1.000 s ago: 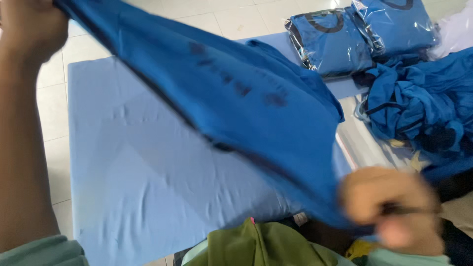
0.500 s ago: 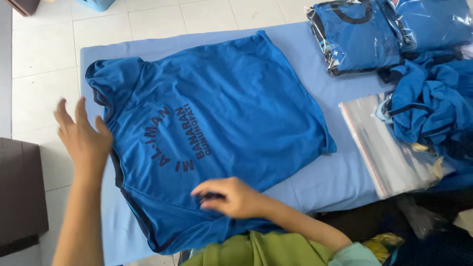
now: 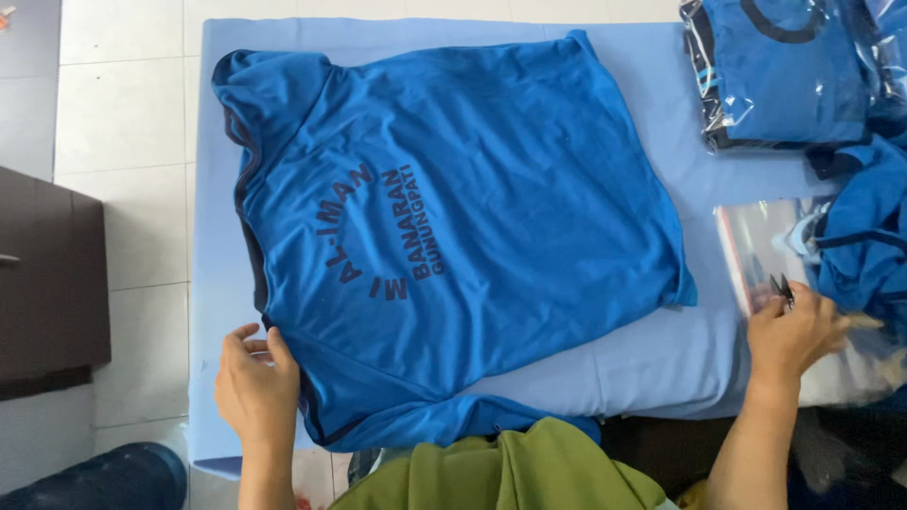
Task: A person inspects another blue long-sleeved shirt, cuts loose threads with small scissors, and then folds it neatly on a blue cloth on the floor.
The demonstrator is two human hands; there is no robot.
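A blue T-shirt (image 3: 453, 236) with dark curved lettering lies spread flat on a table covered in light blue cloth (image 3: 652, 359). My left hand (image 3: 255, 382) rests on the shirt's near left edge by a sleeve, fingers spread. My right hand (image 3: 794, 335) is off to the right, apart from the shirt. It lies on an empty clear plastic bag (image 3: 761, 236) and pinches a small black object (image 3: 782, 288) at its fingertips.
Folded blue shirts packed in clear bags (image 3: 784, 76) lie at the table's far right corner. Loose blue garments (image 3: 869, 246) are piled at the right edge. A dark brown piece of furniture (image 3: 47, 283) stands on the white tiled floor to the left.
The shirt was in the air, then spread on the table. My left hand came down onto its near left edge, and my right hand left the shirt for the plastic bag.
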